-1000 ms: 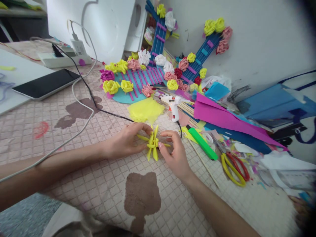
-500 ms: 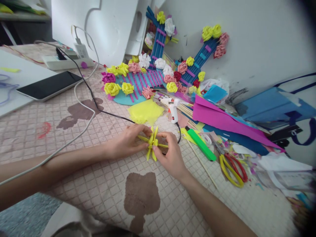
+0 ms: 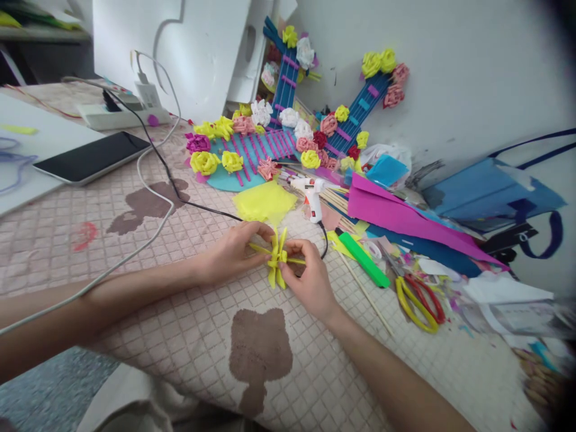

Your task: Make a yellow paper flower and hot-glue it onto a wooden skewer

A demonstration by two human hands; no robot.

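Note:
Between my two hands is a yellow paper flower (image 3: 277,259) with narrow petals spreading out from its middle. My left hand (image 3: 238,252) pinches a petal on its left side between thumb and fingers. On the other side, my right hand (image 3: 310,276) has thumb and fingers closed on the flower near its centre. Just beyond the hands lie a crumpled yellow sheet (image 3: 265,201) and a white glue gun (image 3: 313,198) with its black cord.
Scissors (image 3: 416,303) with red and yellow handles, a green cutter (image 3: 364,259) and a thin stick (image 3: 366,291) lie right. Flower-covered blue guitar shapes (image 3: 258,155) stand behind. A tablet (image 3: 92,157) and power strip (image 3: 108,118) are left; a white cable crosses my left forearm.
Both hands keep their hold on the yellow flower, whose petals have shifted slightly. The camera view has moved a little, so the things on the right appear farther left.

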